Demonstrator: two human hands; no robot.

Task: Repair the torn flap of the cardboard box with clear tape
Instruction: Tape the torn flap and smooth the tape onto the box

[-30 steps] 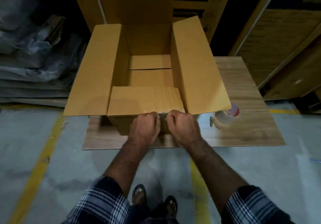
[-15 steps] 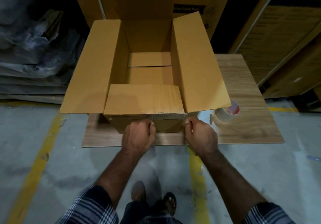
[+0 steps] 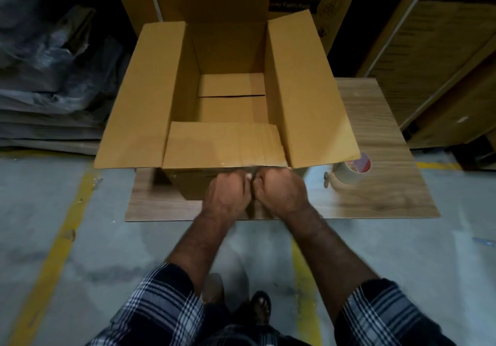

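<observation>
Left hand point(image 3: 226, 194) and right hand point(image 3: 281, 191) are curled, knuckles touching, pressed against the near flap point(image 3: 222, 145) fold of the cardboard box point(image 3: 150, 90). Whether either grips the tape strip cannot be told.

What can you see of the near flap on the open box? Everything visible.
The near flap is plain brown corrugated cardboard, folded inward and lying roughly flat over the near end of the cardboard box. Its right side looks creased and ridged. A shiny clear strip runs along its near fold edge. The left hand and right hand, side by side with fingers curled, press at that edge. Whether the tear is closed cannot be told.
</observation>
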